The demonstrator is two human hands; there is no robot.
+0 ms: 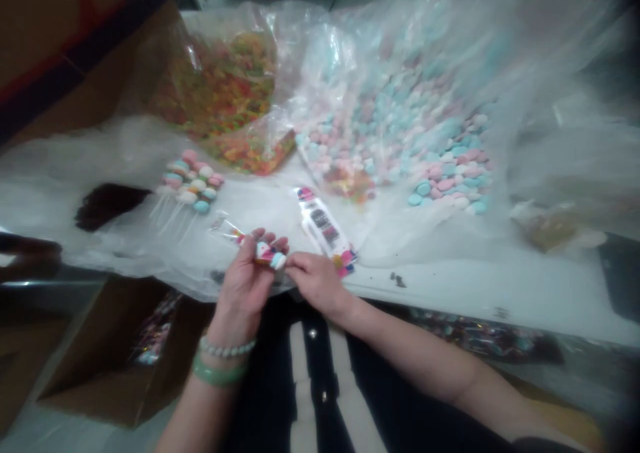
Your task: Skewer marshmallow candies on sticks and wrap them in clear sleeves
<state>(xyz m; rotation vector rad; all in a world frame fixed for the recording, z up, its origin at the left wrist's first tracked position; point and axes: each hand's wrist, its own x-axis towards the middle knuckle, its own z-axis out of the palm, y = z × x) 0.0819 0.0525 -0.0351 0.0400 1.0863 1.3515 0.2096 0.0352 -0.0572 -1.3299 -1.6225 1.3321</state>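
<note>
A small clear packet with pink and colourful print point(265, 251) lies across the fingers of my left hand point(247, 279), whose thumb presses on it. Pale blue and white candy shows at its right end, and its clear left end sticks out past the thumb. My right hand point(317, 281) is closed in a pinch against that right end; what sits between its fingertips is hidden. Just beyond the right hand lie flat printed wrappers point(325, 226). Left of the hands rests a cluster of pastel candies on white sticks point(193, 181).
Behind are a plastic bag of orange and green gummy candies point(225, 99) and a spread of pastel candies point(450, 173) under clear plastic. Below the table's left edge stands a cardboard box point(100, 379) holding wrapped candies point(155, 333). A dark object point(110, 206) lies at left.
</note>
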